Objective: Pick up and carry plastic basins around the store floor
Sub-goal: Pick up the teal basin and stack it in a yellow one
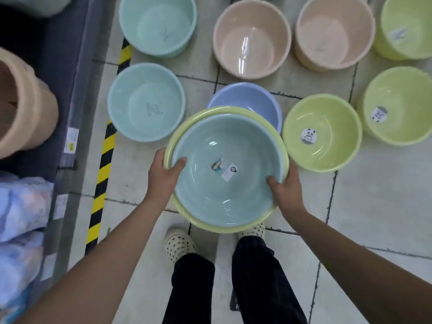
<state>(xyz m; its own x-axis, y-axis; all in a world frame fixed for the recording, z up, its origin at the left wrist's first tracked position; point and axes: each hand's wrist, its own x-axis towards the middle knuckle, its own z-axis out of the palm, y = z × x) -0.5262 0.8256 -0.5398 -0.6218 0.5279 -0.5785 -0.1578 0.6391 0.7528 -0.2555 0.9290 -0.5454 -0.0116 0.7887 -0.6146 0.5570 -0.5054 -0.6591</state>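
Observation:
I hold a teal basin nested inside a yellow-green basin above the tiled floor, in front of my legs. My left hand grips the left rims, thumb inside the teal basin. My right hand grips the right rims the same way. A label sticker lies in the teal basin's bottom. A lilac basin stands on the floor just beyond, partly hidden by the held pair.
Basins stand on the floor: two teal at the left, two beige at the back, several yellow-green at the right. A grey shelf edge with yellow-black tape runs along the left, holding beige tubs.

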